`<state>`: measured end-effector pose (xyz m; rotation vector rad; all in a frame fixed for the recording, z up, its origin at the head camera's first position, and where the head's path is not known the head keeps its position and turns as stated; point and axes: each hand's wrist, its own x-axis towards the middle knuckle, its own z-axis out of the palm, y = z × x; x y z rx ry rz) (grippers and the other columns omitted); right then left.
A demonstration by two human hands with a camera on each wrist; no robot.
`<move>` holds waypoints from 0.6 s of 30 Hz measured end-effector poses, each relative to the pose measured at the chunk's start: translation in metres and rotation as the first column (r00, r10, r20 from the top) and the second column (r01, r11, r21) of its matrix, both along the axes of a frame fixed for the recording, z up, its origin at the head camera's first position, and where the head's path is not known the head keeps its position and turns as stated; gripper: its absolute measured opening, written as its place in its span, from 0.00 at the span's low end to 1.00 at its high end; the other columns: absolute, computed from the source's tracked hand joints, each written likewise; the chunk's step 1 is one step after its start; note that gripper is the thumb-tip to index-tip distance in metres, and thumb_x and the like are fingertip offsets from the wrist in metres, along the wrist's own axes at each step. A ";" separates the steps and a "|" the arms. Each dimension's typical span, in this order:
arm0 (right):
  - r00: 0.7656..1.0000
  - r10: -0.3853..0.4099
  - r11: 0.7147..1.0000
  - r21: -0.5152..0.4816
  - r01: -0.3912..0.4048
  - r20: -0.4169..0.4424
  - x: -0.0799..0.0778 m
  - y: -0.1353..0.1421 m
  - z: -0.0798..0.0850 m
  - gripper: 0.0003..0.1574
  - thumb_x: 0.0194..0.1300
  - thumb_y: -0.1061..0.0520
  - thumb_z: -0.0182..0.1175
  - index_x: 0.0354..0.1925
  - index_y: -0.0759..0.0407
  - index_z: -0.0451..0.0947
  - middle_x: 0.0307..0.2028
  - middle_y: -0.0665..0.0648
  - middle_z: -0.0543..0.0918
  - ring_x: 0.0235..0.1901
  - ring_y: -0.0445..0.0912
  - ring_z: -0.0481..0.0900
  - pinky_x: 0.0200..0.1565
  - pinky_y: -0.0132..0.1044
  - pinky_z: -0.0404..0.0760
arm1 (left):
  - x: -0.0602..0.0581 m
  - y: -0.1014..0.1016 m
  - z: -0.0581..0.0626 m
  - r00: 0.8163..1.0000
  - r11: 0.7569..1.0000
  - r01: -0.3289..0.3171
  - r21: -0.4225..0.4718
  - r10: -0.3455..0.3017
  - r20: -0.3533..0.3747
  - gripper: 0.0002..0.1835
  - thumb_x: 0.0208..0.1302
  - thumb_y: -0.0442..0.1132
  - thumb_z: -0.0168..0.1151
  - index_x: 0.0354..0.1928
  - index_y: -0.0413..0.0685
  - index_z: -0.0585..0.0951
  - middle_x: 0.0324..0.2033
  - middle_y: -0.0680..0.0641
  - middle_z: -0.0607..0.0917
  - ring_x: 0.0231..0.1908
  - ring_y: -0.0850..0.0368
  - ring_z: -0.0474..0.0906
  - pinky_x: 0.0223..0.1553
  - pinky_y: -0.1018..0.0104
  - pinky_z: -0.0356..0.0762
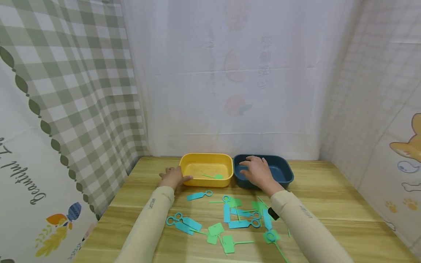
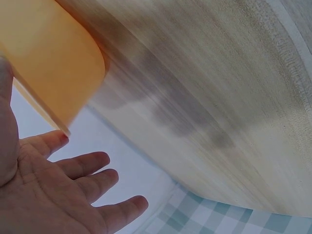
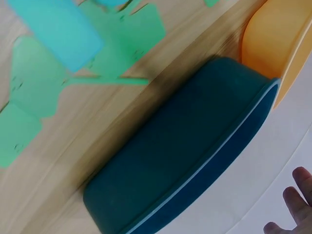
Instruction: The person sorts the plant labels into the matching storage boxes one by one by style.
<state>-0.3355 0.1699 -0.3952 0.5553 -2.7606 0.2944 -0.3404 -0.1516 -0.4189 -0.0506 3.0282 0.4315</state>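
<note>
My left hand (image 1: 171,177) is at the left side of a yellow plastic bin (image 1: 206,182). Its index fingertip touches the bin's rim in the left wrist view, while the other fingers spread out straight. Over a dark blue bin (image 1: 280,171), my right hand (image 1: 258,173) hovers with loosely bent fingers and holds nothing. In the yellow bin lies a green flat tag with a thin stem (image 1: 218,176). No piece shows in the visible part of the dark blue bin, though my right hand hides some of it.
Several blue strips with ring ends (image 1: 239,224) and several green stemmed tags (image 1: 228,243) lie scattered, some overlapping, on the wooden table (image 1: 315,204) before the bins. A white curtain (image 1: 197,120) hangs behind; a checked cloth (image 1: 85,80) hangs at left.
</note>
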 end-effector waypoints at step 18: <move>1.000 0.015 0.998 0.061 -0.015 0.007 0.010 0.040 0.001 0.22 0.55 0.50 0.64 0.49 0.52 0.79 0.55 0.65 0.70 0.55 0.62 0.65 0.55 0.61 0.56 | -0.001 -0.001 -0.001 1.000 1.000 -0.002 0.000 0.002 -0.005 0.43 0.54 0.66 0.53 0.61 0.37 0.65 0.55 0.25 0.64 0.60 0.28 0.50 0.51 0.28 0.47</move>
